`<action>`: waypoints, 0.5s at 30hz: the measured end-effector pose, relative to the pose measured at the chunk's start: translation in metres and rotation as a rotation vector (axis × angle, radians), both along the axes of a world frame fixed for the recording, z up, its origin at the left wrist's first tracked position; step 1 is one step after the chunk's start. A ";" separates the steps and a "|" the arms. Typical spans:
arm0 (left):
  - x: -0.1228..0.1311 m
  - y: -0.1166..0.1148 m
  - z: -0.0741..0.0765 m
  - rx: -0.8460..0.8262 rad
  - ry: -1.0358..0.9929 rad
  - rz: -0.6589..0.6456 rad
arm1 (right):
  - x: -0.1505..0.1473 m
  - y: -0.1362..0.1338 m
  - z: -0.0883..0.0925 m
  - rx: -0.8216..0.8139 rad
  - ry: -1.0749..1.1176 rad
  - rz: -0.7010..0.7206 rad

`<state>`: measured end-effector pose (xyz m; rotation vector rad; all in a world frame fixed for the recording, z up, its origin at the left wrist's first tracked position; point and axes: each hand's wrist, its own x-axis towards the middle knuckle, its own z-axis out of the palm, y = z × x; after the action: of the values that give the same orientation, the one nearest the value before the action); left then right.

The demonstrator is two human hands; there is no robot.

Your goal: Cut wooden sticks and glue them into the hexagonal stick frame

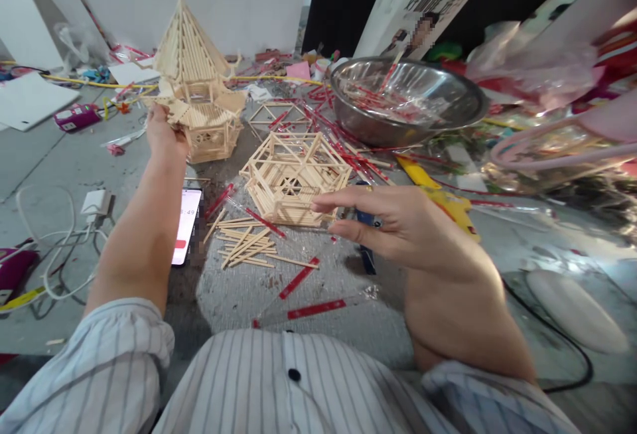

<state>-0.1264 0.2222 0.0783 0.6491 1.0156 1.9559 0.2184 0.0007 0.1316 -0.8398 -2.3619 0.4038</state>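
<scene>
At the left, a tall pagoda model (196, 42) built of thin wooden sticks stands upright with a pointed roof. My left hand (163, 130) reaches to its left side, fingers closed on a projecting eave; the fingertips are partly hidden. A lower hexagonal stick frame (293, 172), open at the top, sits in front of me. My right hand (393, 221) is at its near right corner, index finger and thumb curved around the edge. Loose wooden sticks (246, 243) lie in a pile just left of the frame's near side.
A steel bowl (428, 130) with red-and-clear wrappers stands at the back right. More wrappers (316, 310) are scattered on the grey table. A lit phone (187, 225) lies by my left forearm. White cables (50, 255), a yellow tool (442, 202) and a white mouse-shaped object (577, 308) lie around.
</scene>
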 end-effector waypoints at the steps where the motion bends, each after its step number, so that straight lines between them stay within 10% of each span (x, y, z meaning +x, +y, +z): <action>1: 0.008 -0.007 0.004 0.037 0.003 0.045 | 0.000 0.000 0.000 0.005 -0.007 -0.001; 15: 0.094 -0.034 -0.023 -0.141 0.081 0.057 | 0.002 -0.005 0.004 0.029 -0.045 0.002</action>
<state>-0.0323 0.1879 0.0548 0.6307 1.2220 1.8990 0.2207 -0.0046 0.1353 -0.8415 -2.4047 0.3544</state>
